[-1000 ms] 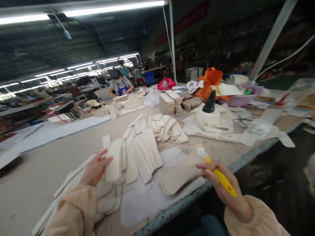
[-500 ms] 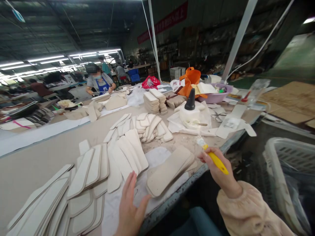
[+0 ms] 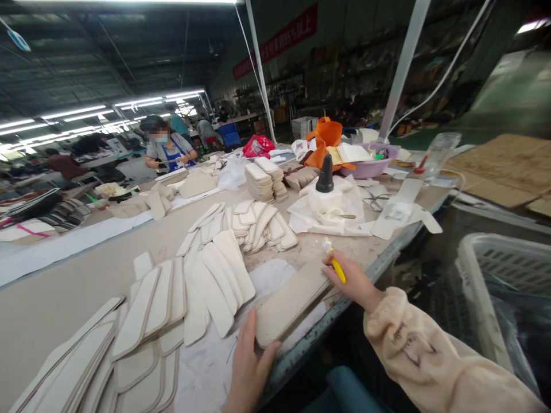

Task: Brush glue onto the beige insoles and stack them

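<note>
Between my hands lies a small stack of beige rounded panels (image 3: 290,301) near the table's front edge. My right hand (image 3: 350,278) grips a paintbrush (image 3: 338,268) by its yellow handle at the far end of the stack; its white bristles point away from me. At the near end, my left hand (image 3: 253,361) is open, thumb and fingers apart around the corner of the stack. Fanned-out white panels (image 3: 224,275) lie to the left on white paper. Beyond the brush stands a white container (image 3: 322,201) with a black cone on top.
More panels (image 3: 77,355) spread over the left of the table. Scissors (image 3: 375,199), a purple basin (image 3: 374,166) and a clear jar (image 3: 443,152) stand farther back. A white plastic basket (image 3: 469,292) is at the right, below the table. Another person (image 3: 170,152) works across the table.
My right hand has moved left with the paintbrush, onto the far end of the beige stack. The left hand has shifted right to the stack's near end. The view has turned slightly.
</note>
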A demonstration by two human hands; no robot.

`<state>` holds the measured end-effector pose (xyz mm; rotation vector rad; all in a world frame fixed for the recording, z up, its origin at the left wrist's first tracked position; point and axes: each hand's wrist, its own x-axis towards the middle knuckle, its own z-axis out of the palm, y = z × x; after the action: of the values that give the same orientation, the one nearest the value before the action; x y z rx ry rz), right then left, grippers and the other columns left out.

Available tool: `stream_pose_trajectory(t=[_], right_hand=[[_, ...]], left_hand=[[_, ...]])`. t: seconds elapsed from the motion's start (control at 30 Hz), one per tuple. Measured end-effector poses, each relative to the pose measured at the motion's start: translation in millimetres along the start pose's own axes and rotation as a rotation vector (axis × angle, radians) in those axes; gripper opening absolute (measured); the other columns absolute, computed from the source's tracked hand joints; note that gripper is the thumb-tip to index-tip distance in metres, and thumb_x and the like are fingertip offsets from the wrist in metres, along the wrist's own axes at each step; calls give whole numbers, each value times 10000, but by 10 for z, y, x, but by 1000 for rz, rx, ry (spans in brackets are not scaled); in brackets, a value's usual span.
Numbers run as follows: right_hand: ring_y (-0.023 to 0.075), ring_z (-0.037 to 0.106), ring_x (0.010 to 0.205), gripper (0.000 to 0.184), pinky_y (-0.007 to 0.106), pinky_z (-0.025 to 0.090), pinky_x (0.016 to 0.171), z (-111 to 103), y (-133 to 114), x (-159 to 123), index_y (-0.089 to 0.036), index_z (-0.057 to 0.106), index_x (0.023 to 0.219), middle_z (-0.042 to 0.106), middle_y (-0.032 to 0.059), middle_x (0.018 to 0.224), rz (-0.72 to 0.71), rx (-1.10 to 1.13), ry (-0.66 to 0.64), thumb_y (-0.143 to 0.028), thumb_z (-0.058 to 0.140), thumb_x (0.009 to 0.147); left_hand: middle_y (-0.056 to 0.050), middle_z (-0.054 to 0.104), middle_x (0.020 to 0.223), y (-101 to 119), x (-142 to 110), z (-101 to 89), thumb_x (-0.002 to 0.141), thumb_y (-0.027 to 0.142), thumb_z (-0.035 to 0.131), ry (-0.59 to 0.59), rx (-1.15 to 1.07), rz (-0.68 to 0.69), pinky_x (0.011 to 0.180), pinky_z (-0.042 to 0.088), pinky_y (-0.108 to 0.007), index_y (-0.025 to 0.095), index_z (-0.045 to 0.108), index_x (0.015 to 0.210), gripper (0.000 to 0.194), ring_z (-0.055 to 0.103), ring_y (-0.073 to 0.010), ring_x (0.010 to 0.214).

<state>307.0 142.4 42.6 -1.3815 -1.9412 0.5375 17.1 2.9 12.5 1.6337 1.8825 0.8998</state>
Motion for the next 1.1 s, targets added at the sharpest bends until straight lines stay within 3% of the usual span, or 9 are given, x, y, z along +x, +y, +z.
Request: stream_pose_trajectory(t=[0.17,0.27,0.33,0.47,0.63,0.77,0.87,1.1], right_hand=[[238,654,825,221,355,485,753,-121,-73,-97,-220,563,987,676,66,921,-18,-67,114,-413,534,883],[213,637,820,241,335,486,762,-146,-229,-221,-222,593,1030,662,59,932,-27,174,198,-413,531,897],[167,590,661,266,294,478,644,-106,-406,-341,-217,593,1060,625,25,768,38,431,184,-421,491,921],[115,403,462,358,245,336,454,99,-857,-537,-182,601,1017,428,-48,511,217,799,-68,-474,405,949],[89,334,443,409,227,287,454,386,-1220,-553,-168,607,907,359,-74,477,294,896,-327,-530,417,927],[84,333,439,382,216,285,445,529,-1264,-507,-176,602,863,376,-74,483,308,880,-391,-518,439,912],[92,335,427,318,217,286,437,536,-1239,-461,-192,606,816,360,-76,465,377,820,-364,-473,475,885],[135,438,462,248,248,343,462,238,-946,-270,-231,660,782,434,-39,495,377,537,-187,-372,475,871]], left_hand=[[-140,380,1496,54,-13,-29,750,302,656,35,-54,-2,1154,247,-478,178,346,1430,757,337,-295,1382],[-139,397,1486,82,-38,-61,739,284,669,50,-81,21,1152,255,-473,170,355,1427,765,347,-301,1374],[-137,437,1458,97,-53,-74,737,274,675,58,-101,17,1146,267,-474,173,381,1414,745,381,-304,1351],[-126,481,1423,88,-62,-71,736,275,687,67,-151,-9,1138,273,-465,188,369,1419,758,411,-295,1327],[-118,484,1406,56,-52,-47,718,260,705,42,-224,-27,1114,302,-436,204,256,1466,874,437,-275,1301],[-103,515,1373,92,-49,-57,683,241,722,57,-286,-84,1097,317,-410,215,259,1467,911,463,-272,1275],[-98,542,1347,119,-46,-70,680,262,727,73,-291,-88,1094,318,-409,220,266,1468,914,479,-278,1259],[-104,534,1347,104,-28,-63,735,305,679,51,-161,-44,1110,296,-447,209,233,1476,869,456,-279,1281]])
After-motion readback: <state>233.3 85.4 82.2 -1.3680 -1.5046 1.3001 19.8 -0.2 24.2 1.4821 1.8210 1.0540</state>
